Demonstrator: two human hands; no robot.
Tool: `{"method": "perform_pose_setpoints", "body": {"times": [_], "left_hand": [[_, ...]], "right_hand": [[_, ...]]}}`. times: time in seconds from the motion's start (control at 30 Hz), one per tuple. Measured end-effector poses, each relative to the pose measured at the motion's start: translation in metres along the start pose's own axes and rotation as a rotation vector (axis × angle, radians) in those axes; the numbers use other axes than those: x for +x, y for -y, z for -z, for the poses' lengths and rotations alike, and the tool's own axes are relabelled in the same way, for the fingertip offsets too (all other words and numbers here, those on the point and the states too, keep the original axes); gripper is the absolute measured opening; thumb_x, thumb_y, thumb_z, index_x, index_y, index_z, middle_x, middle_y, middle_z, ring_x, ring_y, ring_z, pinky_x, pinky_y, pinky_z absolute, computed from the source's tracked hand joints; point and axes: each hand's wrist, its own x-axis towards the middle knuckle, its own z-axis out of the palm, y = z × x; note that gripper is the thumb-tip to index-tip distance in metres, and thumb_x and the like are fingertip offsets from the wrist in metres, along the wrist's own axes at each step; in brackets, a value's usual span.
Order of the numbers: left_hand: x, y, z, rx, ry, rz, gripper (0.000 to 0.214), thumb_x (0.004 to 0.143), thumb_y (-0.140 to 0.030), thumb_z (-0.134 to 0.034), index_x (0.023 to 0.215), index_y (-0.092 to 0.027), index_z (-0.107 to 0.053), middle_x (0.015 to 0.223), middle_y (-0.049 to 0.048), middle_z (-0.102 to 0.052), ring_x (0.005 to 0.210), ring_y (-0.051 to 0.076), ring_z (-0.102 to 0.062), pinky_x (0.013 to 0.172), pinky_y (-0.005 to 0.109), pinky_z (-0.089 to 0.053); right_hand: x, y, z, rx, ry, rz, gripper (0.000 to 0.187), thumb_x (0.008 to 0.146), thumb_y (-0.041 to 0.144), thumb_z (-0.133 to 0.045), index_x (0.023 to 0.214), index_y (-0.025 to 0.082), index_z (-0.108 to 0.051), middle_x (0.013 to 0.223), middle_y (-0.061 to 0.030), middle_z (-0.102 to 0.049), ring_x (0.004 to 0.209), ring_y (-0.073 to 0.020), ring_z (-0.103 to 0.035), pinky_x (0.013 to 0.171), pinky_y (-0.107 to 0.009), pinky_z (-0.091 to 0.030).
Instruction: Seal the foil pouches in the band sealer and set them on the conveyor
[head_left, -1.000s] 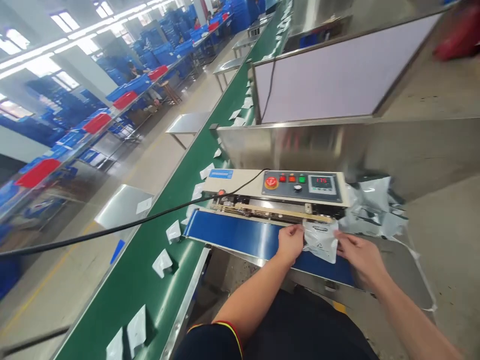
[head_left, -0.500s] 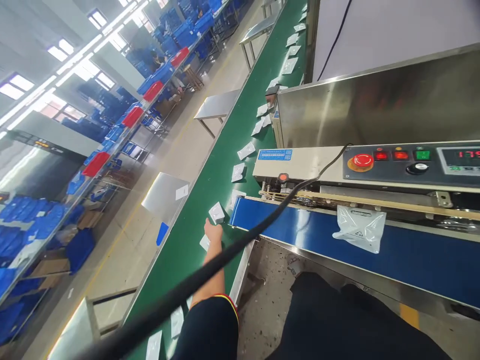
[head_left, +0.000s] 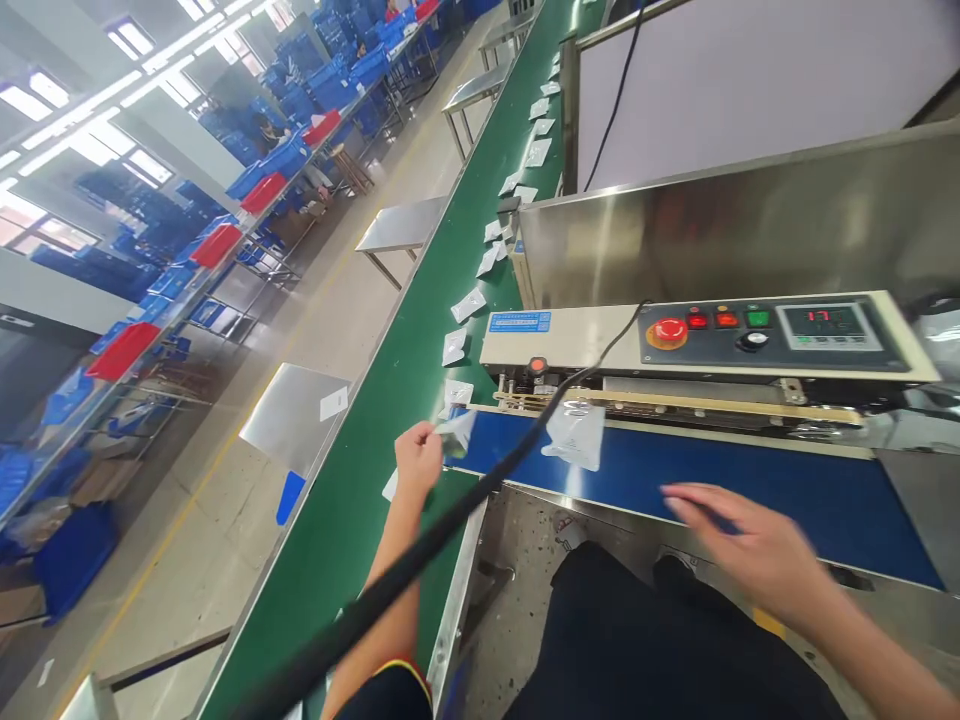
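Left hand (head_left: 418,458) pinching a silvery pouch (head_left: 455,436) at the near end of the blue belt (head_left: 637,460); right hand (head_left: 739,535) holding nothing visible.
The left fingers are pressed together on the pouch's edge; their far side is hidden, and whether the pouch touches the blue belt is hard to tell. The right fingers are loosely parted above the blue belt, slightly blurred, with the forearm cut off by the frame. A black cable (head_left: 450,535) covers part of the left forearm and a strip of the blue belt. Beyond it, a white bag (head_left: 576,440) lies with its top edge at the machine (head_left: 577,345), whose display (head_left: 829,325) is only partly readable. More pouches dot the green belt (head_left: 409,350); one is half hidden behind the left wrist.
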Motion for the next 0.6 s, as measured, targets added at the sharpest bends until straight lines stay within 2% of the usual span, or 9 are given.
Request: {"method": "perform_pose_setpoints", "body": {"times": [0.03,0.1,0.17,0.2,0.27,0.33,0.4,0.5,0.6], "left_hand": [[-0.013,-0.025,-0.007,-0.055,0.13,-0.069,0.024,0.08,-0.033,-0.057,0.058,-0.024,-0.053,0.06,-0.0005,-0.049,0.064,0.018,-0.046,0.062,0.03,-0.036],[-0.036,-0.075,-0.03,-0.149,0.383,-0.174,0.021,0.079,-0.032,-0.059,0.06,-0.023,-0.059,0.063,0.0002,-0.055,0.066,0.018,-0.049,0.065,0.03,-0.038],[-0.058,-0.121,-0.066,-0.271,0.581,-0.197,0.02,0.08,-0.032,-0.062,0.063,-0.021,-0.064,0.065,0.0006,-0.059,0.067,0.017,-0.052,0.066,0.029,-0.04],[-0.069,-0.141,-0.087,-0.353,0.655,-0.172,0.023,0.082,-0.034,-0.064,0.064,-0.021,-0.065,0.065,0.0006,-0.06,0.066,0.017,-0.052,0.065,0.029,-0.041],[-0.093,-0.175,-0.134,-0.556,0.741,-0.078,0.034,0.089,-0.046,-0.066,0.066,-0.02,-0.067,0.066,0.0017,-0.061,0.066,0.017,-0.052,0.065,0.029,-0.043],[-0.122,-0.202,-0.183,-0.752,0.76,0.017,0.05,0.094,-0.064,-0.064,0.074,-0.018,-0.073,0.074,0.0051,-0.068,0.071,0.019,-0.057,0.069,0.03,-0.05],[-0.153,-0.225,-0.229,-0.842,0.745,0.055,0.061,0.094,-0.074,-0.064,0.087,-0.017,-0.08,0.085,0.0092,-0.075,0.079,0.022,-0.063,0.076,0.033,-0.055],[-0.192,-0.258,-0.287,-0.744,0.714,0.039,0.055,0.095,-0.069,-0.069,0.093,-0.016,-0.084,0.087,0.0093,-0.077,0.079,0.022,-0.062,0.077,0.033,-0.053],[-0.206,-0.285,-0.333,-0.605,0.683,0.008,0.048,0.098,-0.058,-0.067,0.073,-0.019,-0.076,0.067,0.0022,-0.062,0.069,0.018,-0.051,0.069,0.03,-0.044]], "right_hand": [[0.01,0.019,-0.01,0.034,0.066,0.148,0.052,0.108,0.069,-0.061,0.124,0.028,-0.087,0.129,-0.0126,-0.082,0.119,-0.0345,-0.078,0.108,-0.05,-0.065],[0.027,0.049,-0.021,0.022,0.099,0.382,0.048,0.111,0.059,-0.061,0.143,0.027,-0.078,0.149,-0.0129,-0.073,0.139,-0.0352,-0.068,0.12,-0.055,-0.057],[0.036,0.058,-0.014,0.016,0.114,0.497,0.039,0.114,0.05,-0.058,0.137,0.027,-0.08,0.141,-0.0117,-0.077,0.134,-0.0328,-0.071,0.118,-0.053,-0.057],[0.037,0.055,-0.005,0.028,0.115,0.494,0.035,0.116,0.047,-0.056,0.128,0.027,-0.082,0.132,-0.0105,-0.081,0.125,-0.0308,-0.075,0.113,-0.05,-0.06],[0.03,0.035,0.022,0.083,0.053,0.375,0.035,0.115,0.047,-0.055,0.11,0.027,-0.083,0.111,-0.0078,-0.084,0.103,-0.0266,-0.08,0.098,-0.041,-0.064],[0.016,0.004,0.051,0.154,-0.119,0.139,0.039,0.11,0.055,-0.06,0.1,0.025,-0.082,0.099,-0.0073,-0.083,0.086,-0.0247,-0.079,0.082,-0.034,-0.065],[0.0,-0.029,0.079,0.228,-0.292,-0.092,0.044,0.099,0.065,-0.069,0.093,0.023,-0.082,0.089,-0.0076,-0.081,0.075,-0.0244,-0.076,0.069,-0.03,-0.063],[-0.017,-0.077,0.115,0.286,-0.412,-0.295,0.051,0.081,0.071,-0.08,0.086,0.021,-0.082,0.082,-0.0082,-0.08,0.069,-0.0242,-0.072,0.061,-0.029,-0.061],[-0.02,-0.116,0.142,0.357,-0.54,-0.489,0.051,0.066,0.068,-0.087,0.082,0.02,-0.082,0.076,-0.0078,-0.077,0.065,-0.0234,-0.069,0.054,-0.029,-0.056]]}}
